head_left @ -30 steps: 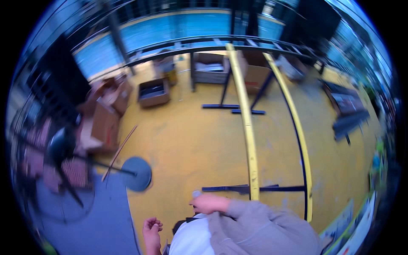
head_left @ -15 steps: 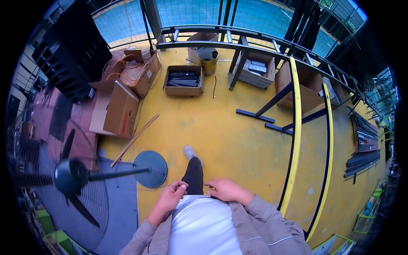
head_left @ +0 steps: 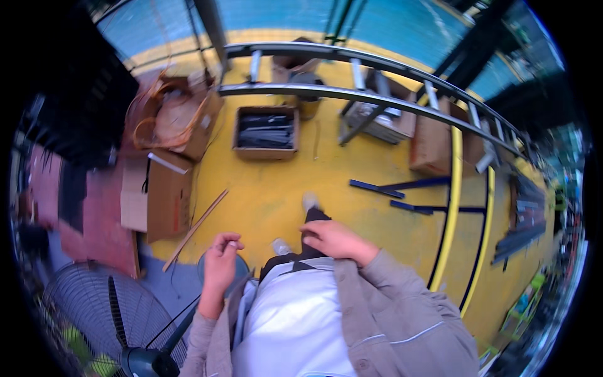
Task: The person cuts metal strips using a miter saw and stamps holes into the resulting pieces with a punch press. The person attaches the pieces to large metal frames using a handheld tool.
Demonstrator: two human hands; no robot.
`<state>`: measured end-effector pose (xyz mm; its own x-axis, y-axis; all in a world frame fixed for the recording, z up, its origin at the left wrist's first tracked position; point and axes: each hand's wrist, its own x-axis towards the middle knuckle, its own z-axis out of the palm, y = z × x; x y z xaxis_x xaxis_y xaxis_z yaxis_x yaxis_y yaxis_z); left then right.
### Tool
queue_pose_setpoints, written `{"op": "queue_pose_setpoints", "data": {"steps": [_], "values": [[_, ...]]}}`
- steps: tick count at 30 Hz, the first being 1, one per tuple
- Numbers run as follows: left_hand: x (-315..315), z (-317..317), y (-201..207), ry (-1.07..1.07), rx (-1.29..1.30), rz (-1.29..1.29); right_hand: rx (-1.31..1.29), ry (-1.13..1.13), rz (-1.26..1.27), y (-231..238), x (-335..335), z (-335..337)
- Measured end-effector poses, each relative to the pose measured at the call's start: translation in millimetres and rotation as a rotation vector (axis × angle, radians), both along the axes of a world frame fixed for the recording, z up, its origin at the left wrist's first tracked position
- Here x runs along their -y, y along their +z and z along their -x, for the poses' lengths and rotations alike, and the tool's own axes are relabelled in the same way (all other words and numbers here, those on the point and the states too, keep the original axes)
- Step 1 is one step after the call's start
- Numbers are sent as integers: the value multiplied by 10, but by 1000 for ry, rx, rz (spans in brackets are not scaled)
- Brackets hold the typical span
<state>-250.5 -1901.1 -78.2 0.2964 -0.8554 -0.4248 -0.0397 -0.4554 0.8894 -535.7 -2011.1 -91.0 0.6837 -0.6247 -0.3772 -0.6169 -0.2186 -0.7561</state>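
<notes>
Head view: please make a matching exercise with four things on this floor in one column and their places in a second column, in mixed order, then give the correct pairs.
Things:
1. standing fan
2. open box of dark metal parts
3. thin wooden stick
4. yellow floor lines

Places:
A. to the person's right, running away across the floor
B. lower left, on the blue-grey floor
C. straight ahead, under the silver ladder
D. lying slanted between the cardboard box and the left hand

Pairs: 1-B, 2-C, 3-D, 4-A
</notes>
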Motion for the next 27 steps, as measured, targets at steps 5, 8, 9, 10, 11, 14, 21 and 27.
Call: {"op": "queue_pose_setpoints", "data": {"steps": [5,8,9,10,11,14,21,27], "values": [[106,41,-816,249,27,-331,-108,139,-511,-1026,1181,-428],[134,405,-1420,563,-207,-633,-181,211,-507,-2164,1998,-666],[73,657,-1662,652,-198,-631,-224,173,-545,-2661,2192,-692],[93,925,-1857,669,-121,-645,-257,186,-472,-2877,2504,-863],[74,1191,-2118,603,-17,-745,-296,141,-397,-3349,2719,-880],[458,1686,-2342,188,214,-925,-388,45,-312,-4405,3397,-1042],[827,1918,-3037,174,271,-1118,-568,174,-62,-5995,4168,-1667],[1045,1868,-3167,120,365,-1266,-564,228,376,-6941,4253,-2422]]}}
